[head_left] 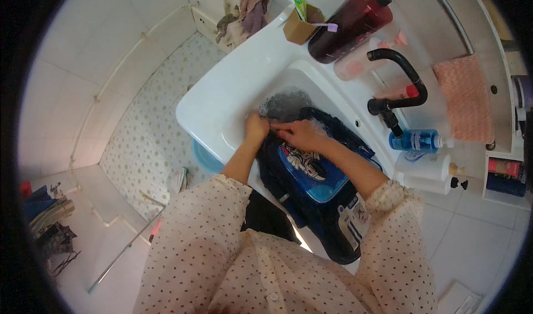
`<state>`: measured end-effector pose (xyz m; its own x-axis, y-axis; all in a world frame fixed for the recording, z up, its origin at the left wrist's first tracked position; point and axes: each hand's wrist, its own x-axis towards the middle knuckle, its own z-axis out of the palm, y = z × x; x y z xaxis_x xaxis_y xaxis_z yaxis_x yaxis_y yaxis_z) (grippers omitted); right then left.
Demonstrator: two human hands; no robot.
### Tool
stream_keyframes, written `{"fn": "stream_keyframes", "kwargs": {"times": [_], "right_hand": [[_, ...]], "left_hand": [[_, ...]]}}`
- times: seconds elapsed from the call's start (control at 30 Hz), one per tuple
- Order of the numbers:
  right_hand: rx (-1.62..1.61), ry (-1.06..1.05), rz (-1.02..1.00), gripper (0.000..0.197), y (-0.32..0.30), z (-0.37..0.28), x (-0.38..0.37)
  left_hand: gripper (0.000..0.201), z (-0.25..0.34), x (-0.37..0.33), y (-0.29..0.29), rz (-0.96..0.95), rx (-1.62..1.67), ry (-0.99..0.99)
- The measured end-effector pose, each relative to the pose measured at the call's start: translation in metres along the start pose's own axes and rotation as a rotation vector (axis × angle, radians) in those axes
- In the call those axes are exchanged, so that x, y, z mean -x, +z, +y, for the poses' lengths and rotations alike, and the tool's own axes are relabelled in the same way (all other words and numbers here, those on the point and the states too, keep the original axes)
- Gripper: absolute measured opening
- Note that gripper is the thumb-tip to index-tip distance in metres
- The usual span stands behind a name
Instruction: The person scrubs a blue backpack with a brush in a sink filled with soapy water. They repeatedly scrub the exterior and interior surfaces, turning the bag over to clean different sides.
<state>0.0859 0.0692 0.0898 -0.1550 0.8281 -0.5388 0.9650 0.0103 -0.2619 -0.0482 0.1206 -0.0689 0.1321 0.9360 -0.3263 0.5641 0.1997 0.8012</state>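
Here, the sink [208,103] holds sudsy water [286,103] and part of a blue bag [322,189].

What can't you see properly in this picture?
From the head view:
What the left hand touches: hidden by its own fingers and the right hand.
The bottom of the sink: under foamy water and the blue bag.
Most of the light-blue basin: behind the sink.
The jumbled things by the left rim: dim, blurred and small.

bag [321,187]: cloth | sink [214,106]: smooth, glossy | faucet [415,72]: metal | towel [465,100]: rough cloth
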Motion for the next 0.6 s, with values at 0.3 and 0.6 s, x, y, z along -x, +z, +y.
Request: {"fn": "stream_keyframes", "kwargs": {"times": [0.3,0.6], "right_hand": [[-0.066,0.129,0.141,0.037,0.031,0.017,-0.016],[0.151,0.326,0.251,0.040,0.015,0.052,-0.004]], "left_hand": [[0.021,-0.002,-0.002,0.000,0.043,0.111,0.002],[0.031,0.034,0.018,-0.034,-0.253,-0.126,-0.018]]}}
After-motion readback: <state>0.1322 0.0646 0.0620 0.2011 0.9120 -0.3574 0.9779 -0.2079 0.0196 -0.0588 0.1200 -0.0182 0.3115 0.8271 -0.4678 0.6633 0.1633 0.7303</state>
